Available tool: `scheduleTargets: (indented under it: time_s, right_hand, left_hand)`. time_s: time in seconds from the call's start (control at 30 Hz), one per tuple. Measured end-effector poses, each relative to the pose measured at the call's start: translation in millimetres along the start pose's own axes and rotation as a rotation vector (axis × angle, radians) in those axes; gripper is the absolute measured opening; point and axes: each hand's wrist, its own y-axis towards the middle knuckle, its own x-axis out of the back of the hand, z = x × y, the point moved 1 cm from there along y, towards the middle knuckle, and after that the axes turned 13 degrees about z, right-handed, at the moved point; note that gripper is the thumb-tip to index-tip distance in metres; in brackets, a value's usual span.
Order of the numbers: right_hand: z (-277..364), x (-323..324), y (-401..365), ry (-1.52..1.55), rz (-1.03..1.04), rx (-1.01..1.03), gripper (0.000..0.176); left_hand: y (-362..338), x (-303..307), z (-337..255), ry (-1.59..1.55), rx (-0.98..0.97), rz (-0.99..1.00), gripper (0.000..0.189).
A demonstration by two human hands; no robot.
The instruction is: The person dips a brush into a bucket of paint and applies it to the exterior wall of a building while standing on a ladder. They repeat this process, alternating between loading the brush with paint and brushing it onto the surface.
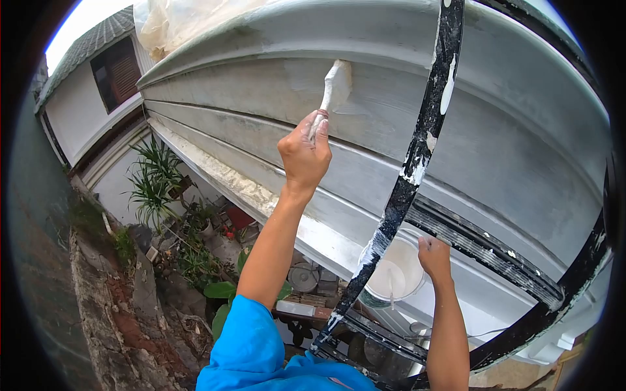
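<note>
My left hand is raised and gripped around the handle of a paintbrush, whose white-coated bristles press against the grey fascia board under the roof edge. A blue sleeve covers my upper left arm. Lower down, my right hand is closed on the rim or handle of a bucket of white paint, held just behind a black, paint-spattered ladder rail.
The black ladder frame crosses in front of me from top centre to bottom right. Far below lie a yard with potted plants, a stone wall and clutter. Plastic sheeting hangs at the roof's top left.
</note>
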Motion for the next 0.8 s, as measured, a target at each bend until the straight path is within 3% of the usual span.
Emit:
scheduleTargets:
  time_s: [0.1,0.2,0.33,0.43,0.5,0.57,0.67,0.8]
  right_hand:
    - [-15.3,-9.2,2.0,-0.029,-0.046,0.036,0.040]
    - [-18.6,-11.1,3.0,-0.028,-0.048,0.031,0.040]
    - [-7.0,-3.2,-1.4,-0.005,-0.001,-0.003,0.039]
    - [1.0,2.0,-2.8,0.024,-0.012,0.031,0.039]
    - [-3.2,-0.7,-2.6,0.037,-0.052,0.033,0.039]
    - [-3.5,1.2,-6.1,0.028,-0.003,-0.024,0.039]
    - [-3.2,-2.1,-3.4,0.029,0.011,-0.052,0.038]
    - [-6.2,-7.7,-0.1,-0.002,-0.023,0.002,0.037]
  left_hand:
    - [-19.9,9.4,-29.9,-0.013,-0.165,-0.038,0.018]
    - [-8.5,25.0,-47.4,-0.215,-0.228,-0.184,0.020]
    - [33.0,17.3,-59.2,-0.224,-0.328,0.019,0.019]
    - [59.8,11.5,-30.2,-0.181,-0.155,0.019,0.017]
    - [68.6,25.9,-15.8,-0.071,-0.106,-0.150,0.018]
    - [75.1,49.0,17.9,0.012,0.068,-0.227,0.020]
    - [78.1,72.0,36.9,0.196,0.163,-0.288,0.023]
    - [53.5,48.3,-6.0,0.186,-0.045,-0.185,0.022]
